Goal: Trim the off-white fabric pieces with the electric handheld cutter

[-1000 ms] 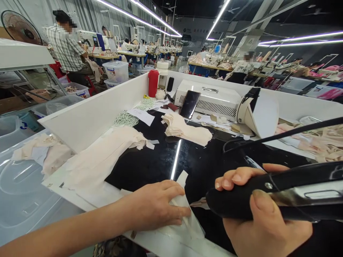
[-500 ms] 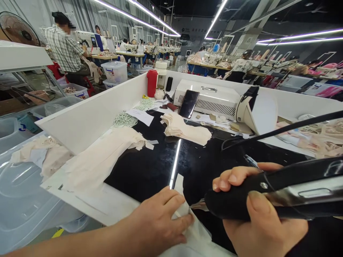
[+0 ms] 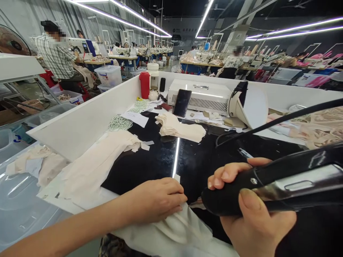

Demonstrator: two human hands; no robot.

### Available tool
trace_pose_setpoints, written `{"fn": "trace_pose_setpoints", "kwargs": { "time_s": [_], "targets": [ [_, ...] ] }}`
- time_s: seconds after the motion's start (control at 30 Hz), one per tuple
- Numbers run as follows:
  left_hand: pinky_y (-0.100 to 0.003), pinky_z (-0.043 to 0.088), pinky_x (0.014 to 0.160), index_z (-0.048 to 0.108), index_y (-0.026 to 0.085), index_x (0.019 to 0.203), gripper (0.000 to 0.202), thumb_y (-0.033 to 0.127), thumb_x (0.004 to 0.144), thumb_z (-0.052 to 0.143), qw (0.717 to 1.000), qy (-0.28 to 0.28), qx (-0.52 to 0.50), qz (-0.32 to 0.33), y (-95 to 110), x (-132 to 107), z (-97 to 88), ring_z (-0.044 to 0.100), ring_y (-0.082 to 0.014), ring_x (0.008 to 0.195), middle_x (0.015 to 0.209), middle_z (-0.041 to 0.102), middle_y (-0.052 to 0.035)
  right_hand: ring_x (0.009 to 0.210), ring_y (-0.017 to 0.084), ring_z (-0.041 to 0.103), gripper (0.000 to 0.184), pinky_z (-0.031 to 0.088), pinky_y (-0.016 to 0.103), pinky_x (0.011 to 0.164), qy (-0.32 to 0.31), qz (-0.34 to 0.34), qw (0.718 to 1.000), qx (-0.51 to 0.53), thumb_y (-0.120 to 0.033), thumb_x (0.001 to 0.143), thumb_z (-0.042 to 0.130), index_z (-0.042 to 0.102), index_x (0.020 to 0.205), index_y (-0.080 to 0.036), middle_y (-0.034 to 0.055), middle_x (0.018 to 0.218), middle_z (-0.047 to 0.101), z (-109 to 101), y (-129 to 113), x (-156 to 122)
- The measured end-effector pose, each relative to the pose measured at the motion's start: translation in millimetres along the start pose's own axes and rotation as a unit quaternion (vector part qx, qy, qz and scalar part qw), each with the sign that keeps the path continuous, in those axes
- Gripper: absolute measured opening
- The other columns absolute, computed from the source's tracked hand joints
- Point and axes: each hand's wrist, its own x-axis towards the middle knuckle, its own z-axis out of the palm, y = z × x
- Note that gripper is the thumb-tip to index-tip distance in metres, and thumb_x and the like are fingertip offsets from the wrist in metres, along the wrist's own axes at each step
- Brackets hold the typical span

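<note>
My right hand (image 3: 254, 217) is wrapped around a black hand-held cutting tool (image 3: 273, 185) with a thick black cable running off to the right. Its metal tip points left toward my left hand. My left hand (image 3: 157, 200) lies palm down with fingers together, pressing a pale cream fabric piece (image 3: 182, 228) onto the glossy black worktable (image 3: 150, 164) near its front edge. The tool's tip sits just right of my left fingertips, at the fabric's edge.
A cream fabric stack (image 3: 179, 129) lies mid-table, more fabric (image 3: 96, 160) at left. Behind stand a white machine box (image 3: 203, 98), a phone (image 3: 182, 102), a red flask (image 3: 144, 85) and white partition walls (image 3: 80, 121). A person in a checked shirt (image 3: 57, 59) stands at far left.
The view has shifted forward and down. My left hand has drawn the cream fabric piece toward me, over the table's front edge. The tool stays beside the left fingertips.
</note>
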Motion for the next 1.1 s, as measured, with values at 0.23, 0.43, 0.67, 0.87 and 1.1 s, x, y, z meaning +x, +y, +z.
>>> {"fn": "trace_pose_setpoints", "kwargs": {
  "time_s": [0.23,0.43,0.67,0.87,1.1],
  "targets": [
    [-0.03,0.055,0.102,0.067,0.016,0.124,0.023,0.025,0.111,0.05,0.999,-0.001,-0.03,-0.016,-1,-16,-5.0,0.065,-0.02,0.113,0.123,0.067,-0.01,0.066,0.016,0.062,0.036,0.059,0.033,0.061,-0.015,-0.008,1.0,-0.006,-0.03,0.086,0.081,0.063,0.117,-0.027,-0.0028,0.08,0.066,-5,1,-3],
    [-0.032,0.057,0.104,0.065,0.018,0.127,0.024,0.025,0.111,0.05,0.999,-0.016,-0.029,-0.021,-1,-20,-6.9,0.066,-0.0211,0.112,0.123,0.066,-0.0103,0.066,0.016,0.064,0.035,0.06,0.032,0.062,-0.012,0.0,1.0,0.002,-0.03,0.088,0.081,0.062,0.117,-0.027,-0.0026,0.081,0.065,-6,2,-7],
    [-0.034,0.058,0.102,0.064,0.02,0.13,0.025,0.023,0.11,0.049,0.999,-0.021,-0.015,-0.019,0,-24,-6.8,0.066,-0.0228,0.112,0.123,0.065,-0.0107,0.069,0.016,0.063,0.035,0.058,0.032,0.064,-0.019,0.012,1.0,0.015,-0.033,0.09,0.08,0.061,0.119,-0.028,-0.0027,0.083,0.065,3,5,-4],
    [-0.034,0.06,0.095,0.063,0.022,0.133,0.027,0.026,0.109,0.051,0.999,-0.026,-0.005,-0.025,0,-25,-5.6,0.065,-0.0242,0.109,0.122,0.063,-0.0108,0.067,0.014,0.063,0.036,0.057,0.03,0.063,-0.019,0.009,1.0,0.021,-0.032,0.09,0.08,0.059,0.119,-0.028,-0.0038,0.082,0.066,10,11,-4],
    [-0.033,0.061,0.09,0.064,0.023,0.132,0.027,0.025,0.109,0.05,0.999,-0.014,-0.002,-0.029,-1,-26,-5.3,0.064,-0.0243,0.106,0.119,0.062,-0.0113,0.067,0.014,0.064,0.036,0.057,0.031,0.061,-0.014,0.019,0.999,0.027,-0.032,0.091,0.079,0.058,0.12,-0.028,-0.0037,0.083,0.066,12,14,-4]
  ]
}}
